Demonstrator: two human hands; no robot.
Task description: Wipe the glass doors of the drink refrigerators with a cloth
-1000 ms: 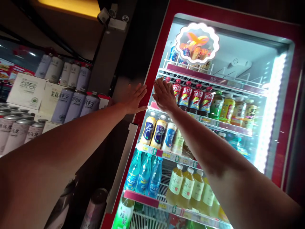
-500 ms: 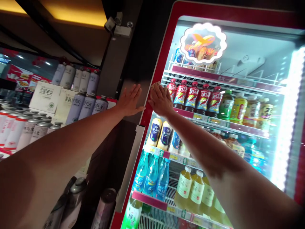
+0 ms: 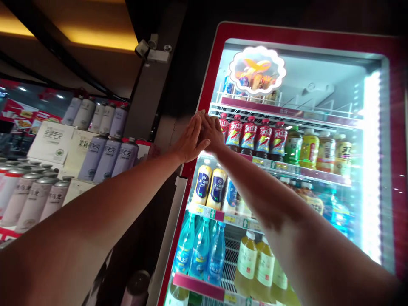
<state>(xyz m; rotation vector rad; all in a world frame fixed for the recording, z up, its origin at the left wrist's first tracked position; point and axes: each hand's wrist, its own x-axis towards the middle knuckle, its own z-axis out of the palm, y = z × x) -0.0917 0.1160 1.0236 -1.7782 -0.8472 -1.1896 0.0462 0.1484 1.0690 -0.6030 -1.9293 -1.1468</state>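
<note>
Both hands, left hand (image 3: 191, 142) and right hand (image 3: 212, 134), press flat and open, side by side, against the red fridge door frame (image 3: 204, 91); holding nothing.

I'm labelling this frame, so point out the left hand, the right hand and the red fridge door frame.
left hand (image 3: 190, 142), head view, on the back of the hand.
right hand (image 3: 213, 132), head view, on the back of the hand.
red fridge door frame (image 3: 208, 74), head view, on its left upright.
</note>
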